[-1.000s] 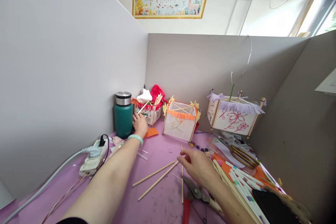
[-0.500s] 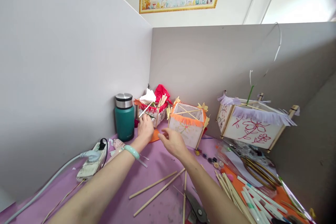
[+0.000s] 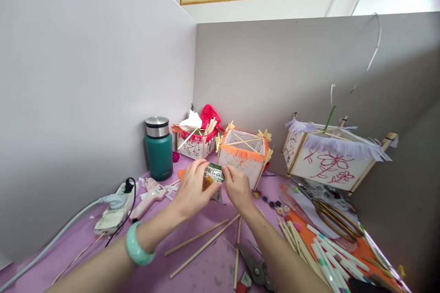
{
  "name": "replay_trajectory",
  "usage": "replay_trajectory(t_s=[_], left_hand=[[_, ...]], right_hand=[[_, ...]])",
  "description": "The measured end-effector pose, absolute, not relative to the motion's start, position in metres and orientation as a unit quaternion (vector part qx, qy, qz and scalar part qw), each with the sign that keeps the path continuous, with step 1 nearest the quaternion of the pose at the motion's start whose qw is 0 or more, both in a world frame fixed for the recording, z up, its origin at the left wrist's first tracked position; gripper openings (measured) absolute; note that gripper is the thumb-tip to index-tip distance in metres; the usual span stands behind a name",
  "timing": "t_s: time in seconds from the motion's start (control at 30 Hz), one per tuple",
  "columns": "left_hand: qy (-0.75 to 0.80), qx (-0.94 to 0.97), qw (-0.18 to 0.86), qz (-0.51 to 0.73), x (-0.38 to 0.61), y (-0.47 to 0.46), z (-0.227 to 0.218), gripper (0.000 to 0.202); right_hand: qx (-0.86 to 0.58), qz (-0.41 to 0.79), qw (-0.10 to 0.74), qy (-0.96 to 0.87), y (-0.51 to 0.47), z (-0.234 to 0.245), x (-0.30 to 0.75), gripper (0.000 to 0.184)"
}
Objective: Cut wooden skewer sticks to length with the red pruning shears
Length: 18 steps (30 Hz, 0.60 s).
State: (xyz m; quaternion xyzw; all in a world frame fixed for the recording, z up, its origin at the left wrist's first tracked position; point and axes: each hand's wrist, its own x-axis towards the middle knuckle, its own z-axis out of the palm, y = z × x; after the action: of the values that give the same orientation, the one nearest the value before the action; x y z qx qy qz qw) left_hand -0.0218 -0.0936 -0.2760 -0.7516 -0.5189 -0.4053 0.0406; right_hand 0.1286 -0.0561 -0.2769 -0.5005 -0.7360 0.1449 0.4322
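Note:
A small printed snack packet (image 3: 213, 175), green along its top edge with dark lettering, is held up between my two hands over the purple tabletop. My left hand (image 3: 196, 188) grips its left side with the thumb across the front. On the packet's upper right corner, my right hand (image 3: 238, 187) pinches with thumb and fingers. The packet's lower part is partly hidden by my left thumb. Just behind the hands stands a paper lantern with orange fringe (image 3: 244, 151). A red-fringed lantern (image 3: 195, 144) with sticks and crumpled paper in it is farther back left.
A green thermos (image 3: 158, 158), a pink glue gun (image 3: 149, 201) and a power strip (image 3: 115, 213) stand or lie left. Wooden sticks (image 3: 204, 248) and pruning shears (image 3: 255, 268) lie in front. Markers (image 3: 330, 261), gold-handled scissors (image 3: 335, 219) and a purple-fringed lantern (image 3: 330, 160) are at right.
My left hand has come back from beside the red-fringed lantern with the packet. My right hand has moved slightly and now pinches the packet too.

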Motion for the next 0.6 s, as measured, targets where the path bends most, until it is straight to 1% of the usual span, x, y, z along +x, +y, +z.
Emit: replay_trajectory(t_s=[0.03, 0.1, 0.17, 0.23, 0.4, 0.5, 0.6], left_hand=[[-0.513, -0.754, 0.034, -0.409, -0.024, -0.094, -0.271, 0.052], [-0.496, -0.779, -0.003, -0.385, -0.027, -0.092, -0.259, 0.046], [-0.470, -0.818, -0.077, -0.323, -0.027, -0.090, -0.250, 0.036], [-0.455, -0.839, -0.129, -0.270, -0.023, -0.088, -0.243, 0.033], [-0.436, -0.873, -0.117, -0.187, -0.013, -0.094, -0.239, 0.040], [-0.408, -0.889, -0.102, -0.184, -0.009, -0.096, -0.240, 0.045], [-0.378, -0.896, -0.114, -0.206, -0.007, -0.094, -0.244, 0.048]], right_hand=[[-0.470, 0.146, 0.432, -0.756, -0.060, -0.275, 0.138, 0.036], [-0.391, 0.150, 0.422, -0.804, -0.067, -0.273, 0.152, 0.034], [-0.332, 0.153, 0.411, -0.835, -0.074, -0.271, 0.160, 0.032], [-0.316, 0.161, 0.407, -0.842, -0.079, -0.270, 0.164, 0.031], [-0.333, 0.192, 0.390, -0.837, -0.086, -0.265, 0.168, 0.029], [-0.375, 0.281, 0.391, -0.792, -0.088, -0.262, 0.170, 0.025], [-0.391, 0.355, 0.380, -0.759, -0.091, -0.259, 0.170, 0.027]])
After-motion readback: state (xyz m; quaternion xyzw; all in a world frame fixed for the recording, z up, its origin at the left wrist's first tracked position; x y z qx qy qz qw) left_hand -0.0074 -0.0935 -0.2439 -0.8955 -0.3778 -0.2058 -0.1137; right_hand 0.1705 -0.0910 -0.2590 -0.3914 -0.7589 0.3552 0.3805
